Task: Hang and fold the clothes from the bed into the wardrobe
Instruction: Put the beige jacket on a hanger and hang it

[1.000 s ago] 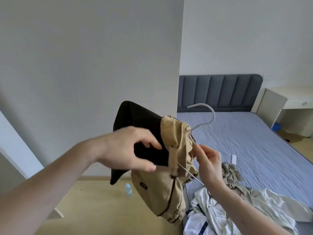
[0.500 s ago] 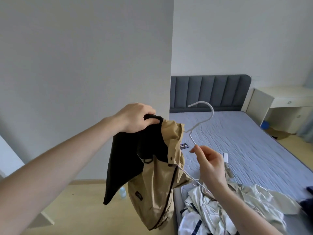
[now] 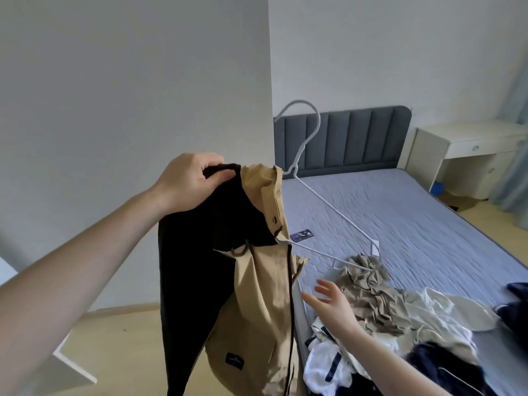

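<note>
Gripping the black collar at frame centre, the left hand [image 3: 190, 182] holds the tan jacket [image 3: 257, 304] up on the white hanger [image 3: 323, 201], hook pointing toward the upper middle. The right hand [image 3: 333, 300] hovers released, fingers spread, just right of the jacket. Crumpled clothes [image 3: 385, 318] lie on the bed [image 3: 400, 218] at lower right.

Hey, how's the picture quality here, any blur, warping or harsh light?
Head view: soft, even daylight, no hard shadows or glare. Wide-angle warping bows the left forearm and the wall edges. The right hand is slightly motion-blurred; the left hand, tan jacket and hanger are fairly sharp.
</note>
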A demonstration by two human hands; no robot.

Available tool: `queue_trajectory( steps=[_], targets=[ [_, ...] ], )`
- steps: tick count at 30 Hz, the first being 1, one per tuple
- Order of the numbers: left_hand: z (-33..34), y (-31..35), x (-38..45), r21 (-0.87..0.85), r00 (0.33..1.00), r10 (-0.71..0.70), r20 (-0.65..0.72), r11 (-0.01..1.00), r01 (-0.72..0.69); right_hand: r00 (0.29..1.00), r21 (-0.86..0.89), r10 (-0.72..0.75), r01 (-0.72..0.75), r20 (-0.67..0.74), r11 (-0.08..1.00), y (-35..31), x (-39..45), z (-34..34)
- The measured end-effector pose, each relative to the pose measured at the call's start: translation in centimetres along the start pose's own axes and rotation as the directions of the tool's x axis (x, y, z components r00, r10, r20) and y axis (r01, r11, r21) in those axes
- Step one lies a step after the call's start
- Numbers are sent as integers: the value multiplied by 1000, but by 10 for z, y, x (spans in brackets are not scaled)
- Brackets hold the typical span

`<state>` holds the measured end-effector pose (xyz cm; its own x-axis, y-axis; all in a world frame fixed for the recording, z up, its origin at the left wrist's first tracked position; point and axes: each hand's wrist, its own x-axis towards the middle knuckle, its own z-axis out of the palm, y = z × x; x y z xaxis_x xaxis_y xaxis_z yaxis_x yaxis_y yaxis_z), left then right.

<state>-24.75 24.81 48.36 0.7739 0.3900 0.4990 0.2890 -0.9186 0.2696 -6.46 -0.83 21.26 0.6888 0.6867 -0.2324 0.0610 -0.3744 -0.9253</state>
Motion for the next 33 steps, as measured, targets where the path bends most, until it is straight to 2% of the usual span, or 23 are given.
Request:
queue_trajectory(
  steps=[3, 6, 8, 10, 13, 16, 20, 25, 29, 31, 33],
  targets=[
    [-16, 14, -2, -56, 1000, -3, -9, 998, 2, 994, -8, 61, -60, 93, 998, -10, 29, 15],
    [-30, 22, -5, -89, 1000, -8, -23, 996, 5, 980, 5, -69, 69, 188, 998, -28, 48, 29],
    [-40, 21, -9, -97, 999, -20, -38, 995, 17, 967, 46, -168, 162, 190, 986, -35, 58, 32],
    [-50, 12, -15, -101, 998, -47, -48, 994, 42, 971, 97, -206, 194, 124, 976, -40, 64, 22],
    [-65, -10, -28, -80, 993, -106, -42, 992, 103, 984, 242, -178, 174, -5, 955, -50, 74, -18],
    [-66, -29, -38, 45, 989, -147, -14, 988, 147, 965, 187, -219, 244, -146, 952, -79, 85, -59],
    [-49, -51, -40, 208, 991, -133, -18, 969, 134, 903, 99, -321, 361, -286, 927, -142, 89, -94],
    [-21, -83, -43, 347, 969, -241, -58, 905, 246, 786, 44, -533, 573, -312, 819, -233, 50, -114],
    [3, -88, -41, 297, 954, -285, -96, 906, 301, 689, 117, -709, 725, -148, 679, -284, -22, -92],
    [11, -85, -35, 237, 934, -337, -117, 904, 356, 641, 128, -767, 758, 38, 640, -284, -56, -65],
    [15, -81, -29, 172, 914, -376, -153, 900, 399, 638, 89, -721, 729, 271, 679, -264, -72, -29]
  ],
)
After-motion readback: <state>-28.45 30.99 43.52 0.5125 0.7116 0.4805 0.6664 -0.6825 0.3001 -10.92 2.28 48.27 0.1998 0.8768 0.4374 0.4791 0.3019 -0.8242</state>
